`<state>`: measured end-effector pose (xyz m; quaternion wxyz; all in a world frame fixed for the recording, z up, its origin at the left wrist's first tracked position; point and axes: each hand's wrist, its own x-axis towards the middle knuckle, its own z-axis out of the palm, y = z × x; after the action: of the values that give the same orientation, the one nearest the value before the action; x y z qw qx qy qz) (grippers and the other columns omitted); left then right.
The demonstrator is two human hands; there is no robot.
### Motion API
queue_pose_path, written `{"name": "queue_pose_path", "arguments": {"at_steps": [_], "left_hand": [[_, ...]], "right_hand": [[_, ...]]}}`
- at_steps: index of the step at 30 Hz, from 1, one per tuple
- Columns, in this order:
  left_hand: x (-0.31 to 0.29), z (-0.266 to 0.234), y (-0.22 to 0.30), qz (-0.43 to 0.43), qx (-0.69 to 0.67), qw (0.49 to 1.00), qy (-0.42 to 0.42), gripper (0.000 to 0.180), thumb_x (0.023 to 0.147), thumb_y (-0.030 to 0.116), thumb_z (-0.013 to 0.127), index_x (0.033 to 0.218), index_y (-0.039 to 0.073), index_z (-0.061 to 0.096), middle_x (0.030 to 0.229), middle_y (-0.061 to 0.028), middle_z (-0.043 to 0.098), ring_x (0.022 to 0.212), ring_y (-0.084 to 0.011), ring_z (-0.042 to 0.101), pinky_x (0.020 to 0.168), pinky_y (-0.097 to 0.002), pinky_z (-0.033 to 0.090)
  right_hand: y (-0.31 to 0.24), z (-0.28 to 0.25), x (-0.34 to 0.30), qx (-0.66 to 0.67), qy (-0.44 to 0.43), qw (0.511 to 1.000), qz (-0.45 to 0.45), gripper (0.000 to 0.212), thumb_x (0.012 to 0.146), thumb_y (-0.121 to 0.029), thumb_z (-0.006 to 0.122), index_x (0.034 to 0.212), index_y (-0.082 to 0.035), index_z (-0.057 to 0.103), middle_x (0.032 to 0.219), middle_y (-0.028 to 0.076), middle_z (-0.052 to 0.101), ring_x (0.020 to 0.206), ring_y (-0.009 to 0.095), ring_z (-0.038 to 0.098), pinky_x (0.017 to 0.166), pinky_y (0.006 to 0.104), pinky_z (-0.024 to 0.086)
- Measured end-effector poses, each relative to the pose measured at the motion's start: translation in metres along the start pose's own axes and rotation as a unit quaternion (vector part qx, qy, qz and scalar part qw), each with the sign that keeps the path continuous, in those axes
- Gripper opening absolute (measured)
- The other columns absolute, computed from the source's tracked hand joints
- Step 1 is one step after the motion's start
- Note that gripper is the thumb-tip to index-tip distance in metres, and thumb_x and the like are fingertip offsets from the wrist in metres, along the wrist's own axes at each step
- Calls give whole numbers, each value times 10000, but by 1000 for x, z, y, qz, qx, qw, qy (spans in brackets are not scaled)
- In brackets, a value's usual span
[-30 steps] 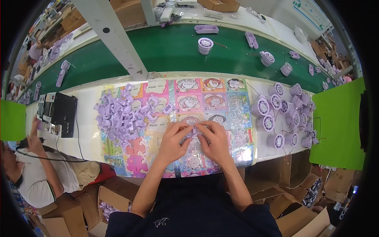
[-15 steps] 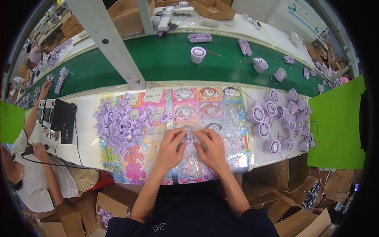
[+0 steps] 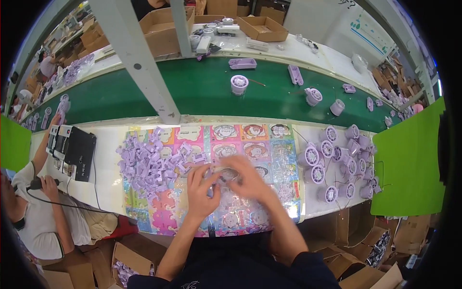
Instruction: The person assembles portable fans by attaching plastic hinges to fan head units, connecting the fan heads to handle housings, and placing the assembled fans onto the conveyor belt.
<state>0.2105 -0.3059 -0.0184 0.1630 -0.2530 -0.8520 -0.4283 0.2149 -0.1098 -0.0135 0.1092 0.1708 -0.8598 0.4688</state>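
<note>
My left hand [image 3: 201, 192] is closed, its thumb and fingers pinching a small lavender plastic part [image 3: 211, 172] that they mostly cover. Just to its right is my right hand [image 3: 248, 179], smeared by motion; whether its fingers hold anything is unclear. Both hands are above a colourful printed sheet [image 3: 163, 219] spread over the worktable. Nearest to my left hand, a heap of small lavender plastic parts [image 3: 147, 161] covers the sheet's left side.
Several round lavender fan housings [image 3: 315, 174] with wires stand at the right, beside a green panel [image 3: 409, 164]. Beyond the table runs a green conveyor [image 3: 202, 91] carrying lavender parts, with a metal post [image 3: 139, 62] before it. At left are a black box device [image 3: 79, 151] and a co-worker's arm [image 3: 57, 207].
My hands have moved apart from their shared pinch, the left slightly left, the right sweeping quickly. The view has tilted a little upward. The co-worker's far hand has shifted at the conveyor.
</note>
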Motion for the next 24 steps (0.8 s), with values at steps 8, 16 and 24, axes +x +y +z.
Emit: {"name": "queue_pose_path", "arguments": {"at_steps": [8, 16, 24], "left_hand": [[6, 9, 3, 30, 61, 998, 2, 243, 788, 63, 714, 1028, 31, 730, 1235, -186, 608, 1160, -394, 563, 975, -477, 468], [9, 9, 8, -6, 38, 999, -28, 223, 772, 78, 736, 994, 59, 738, 1225, -156, 612, 1180, -379, 557, 994, -468, 451], [11, 9, 9, -40, 40, 997, -44, 243, 747, 89, 748, 991, 94, 746, 1234, -120, 625, 1178, -356, 565, 983, -461, 444]], "right_hand": [[113, -75, 150, -320, 198, 926, 19, 486, 786, -34, 648, 1264, -47, 564, 1202, 211, 550, 1122, 404, 530, 961, 483, 461], [188, -140, 253, -461, 77, 883, 42, 510, 786, -62, 638, 1294, -91, 601, 1279, 125, 607, 1229, 333, 542, 1001, 457, 472], [214, -143, 291, -472, -37, 859, 192, 287, 911, -167, 610, 1186, -206, 683, 1192, 148, 661, 1188, 338, 603, 1021, 482, 452]]}}
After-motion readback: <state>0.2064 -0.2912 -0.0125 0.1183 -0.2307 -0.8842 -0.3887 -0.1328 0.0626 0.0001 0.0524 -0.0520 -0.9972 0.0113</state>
